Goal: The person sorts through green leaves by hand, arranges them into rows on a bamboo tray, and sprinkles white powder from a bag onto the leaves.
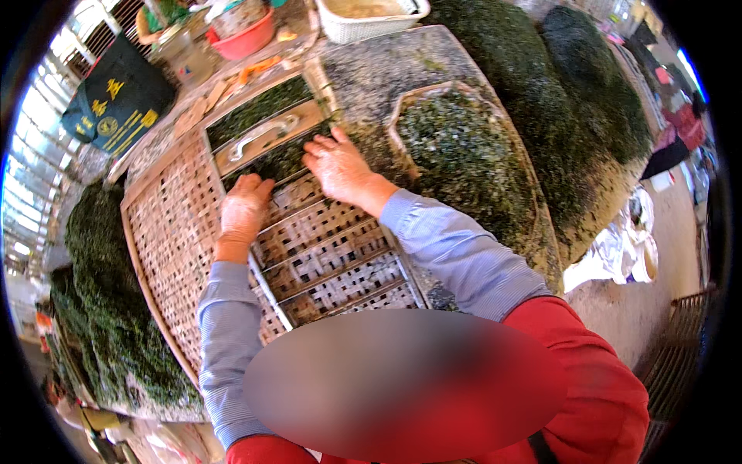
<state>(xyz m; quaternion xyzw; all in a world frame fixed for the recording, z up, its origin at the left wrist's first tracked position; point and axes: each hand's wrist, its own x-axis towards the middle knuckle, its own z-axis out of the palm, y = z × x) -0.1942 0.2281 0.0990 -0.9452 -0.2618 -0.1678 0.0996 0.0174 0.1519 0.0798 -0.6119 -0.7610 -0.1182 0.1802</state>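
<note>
A rectangular frame with crossbars (pixel 269 303) lies on a woven bamboo tray (pixel 168 232). Dark green leafy material (pixel 261 110) fills its far compartment; the nearer compartments show bare weave. Across the frame, just beyond my hands, rests a wooden board with a pale curved handle (pixel 264 136). My left hand (pixel 246 209) is at the left end of a strip of green material (pixel 282 159), fingers bent down. My right hand (pixel 336 165) rests at the strip's right end, fingers spread. Whether either hand grips anything cannot be told.
A shallow container of chopped green material (pixel 458 139) sits to the right. Large dark green heaps (pixel 522 81) (pixel 110 290) flank the work surface. Beyond are a red basin (pixel 246 37), a white plastic basket (pixel 371 26) and a dark bag (pixel 119 95). People are in the background.
</note>
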